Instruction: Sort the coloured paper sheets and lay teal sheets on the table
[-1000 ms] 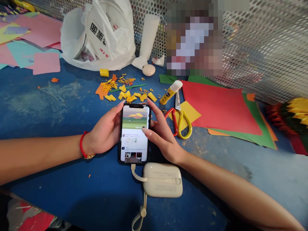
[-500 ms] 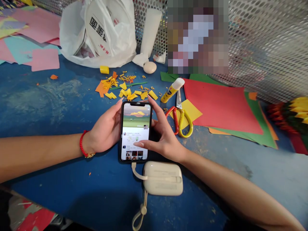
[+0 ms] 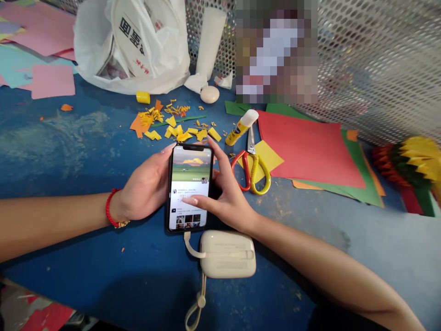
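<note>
A black-framed smartphone point(image 3: 189, 174) is held between my two hands above the blue table, its lit screen showing a feed with pictures. My left hand point(image 3: 148, 184) is closed around its left side, the fingers partly hidden behind it. My right hand point(image 3: 229, 197) grips the right edge, and its thumb lies over the middle of the screen. A short cable joins the phone's lower end to a cream power bank point(image 3: 228, 255) on the table. A looped strap point(image 3: 200, 303) hangs from the power bank. On my left wrist sits a red braided bracelet point(image 3: 112, 209).
Yellow and orange paper scraps point(image 3: 179, 131) lie beyond the phone. To the right are a glue stick point(image 3: 241, 128), scissors point(image 3: 253, 165) and red paper point(image 3: 310, 145). A white plastic bag point(image 3: 93, 55) and a pale egg-shaped object point(image 3: 209, 94) stand farther back by a perforated metal screen point(image 3: 379, 55).
The whole view has shifted slightly, so things appear a little farther left. My right thumb has moved slightly up the screen. Both hands keep hold of the phone.
</note>
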`<state>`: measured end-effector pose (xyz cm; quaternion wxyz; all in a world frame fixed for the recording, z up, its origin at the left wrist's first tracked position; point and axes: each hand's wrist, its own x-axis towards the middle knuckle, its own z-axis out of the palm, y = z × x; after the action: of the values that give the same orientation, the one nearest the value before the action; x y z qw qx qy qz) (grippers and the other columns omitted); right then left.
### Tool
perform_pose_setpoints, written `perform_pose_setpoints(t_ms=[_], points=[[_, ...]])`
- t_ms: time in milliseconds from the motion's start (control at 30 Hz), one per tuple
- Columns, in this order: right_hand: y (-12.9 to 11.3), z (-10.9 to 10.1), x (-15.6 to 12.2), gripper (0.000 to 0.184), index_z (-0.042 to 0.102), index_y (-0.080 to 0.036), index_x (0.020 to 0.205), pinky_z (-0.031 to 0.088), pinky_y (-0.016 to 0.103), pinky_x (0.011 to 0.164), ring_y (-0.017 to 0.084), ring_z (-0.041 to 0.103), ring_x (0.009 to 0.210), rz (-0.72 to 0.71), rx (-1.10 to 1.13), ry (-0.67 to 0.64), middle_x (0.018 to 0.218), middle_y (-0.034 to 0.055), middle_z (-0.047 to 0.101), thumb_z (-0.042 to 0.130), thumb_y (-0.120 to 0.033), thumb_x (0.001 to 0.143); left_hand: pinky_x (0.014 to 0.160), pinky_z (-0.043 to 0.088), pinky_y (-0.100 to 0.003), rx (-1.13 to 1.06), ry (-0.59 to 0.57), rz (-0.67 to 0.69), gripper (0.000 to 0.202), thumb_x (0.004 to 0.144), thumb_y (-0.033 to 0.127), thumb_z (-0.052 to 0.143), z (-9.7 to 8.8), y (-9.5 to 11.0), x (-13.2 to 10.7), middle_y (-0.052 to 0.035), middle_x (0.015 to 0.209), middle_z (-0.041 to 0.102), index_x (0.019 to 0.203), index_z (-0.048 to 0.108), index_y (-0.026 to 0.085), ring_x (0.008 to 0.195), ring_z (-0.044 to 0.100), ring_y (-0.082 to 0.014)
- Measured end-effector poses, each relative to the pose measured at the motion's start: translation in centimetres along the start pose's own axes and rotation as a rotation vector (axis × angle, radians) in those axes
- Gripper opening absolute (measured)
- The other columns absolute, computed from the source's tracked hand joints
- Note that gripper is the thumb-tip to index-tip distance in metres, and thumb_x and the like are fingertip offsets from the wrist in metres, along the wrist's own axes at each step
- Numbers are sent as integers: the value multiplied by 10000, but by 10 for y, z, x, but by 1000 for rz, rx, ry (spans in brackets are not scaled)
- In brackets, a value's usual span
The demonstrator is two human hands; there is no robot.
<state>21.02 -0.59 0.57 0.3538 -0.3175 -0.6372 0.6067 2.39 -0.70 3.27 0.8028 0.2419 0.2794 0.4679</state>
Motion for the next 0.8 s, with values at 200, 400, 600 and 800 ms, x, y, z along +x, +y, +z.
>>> perform_pose_setpoints(t_ms=[200,400,600,800], points=[[-4,-4,-2,961,66,-373,1732,629,514,1105,314,610,1433,26,27,-18,1742,77,398,561,-762,1004,1256,431,-602,29,10,-42,620,1106,452,380,0,2,2,-23,1390,754,1702,439,293,1556,465,-401],[-2,-5,-3,968,48,-371,1727,687,462,910,259,739,1132,74,70,-13,1705,90,452,595,-714,1005,1309,357,-561,23,73,-77,676,956,534,546,5,2,1,2,1405,741,1610,585,368,1660,240,-422],[-6,-5,-3,869,161,-333,1713,646,493,1050,268,702,1240,22,70,28,1708,85,456,572,-682,1031,1344,255,-569,-34,64,-87,672,923,560,525,3,1,1,-22,1344,770,1563,631,385,1689,139,-386],[-6,-7,-3,864,164,-386,1719,662,518,1030,291,712,1260,31,55,12,1680,61,499,579,-691,1026,1293,336,-604,-107,27,-176,830,847,601,548,-6,2,2,-4,1417,727,1644,536,369,1679,163,-426]])
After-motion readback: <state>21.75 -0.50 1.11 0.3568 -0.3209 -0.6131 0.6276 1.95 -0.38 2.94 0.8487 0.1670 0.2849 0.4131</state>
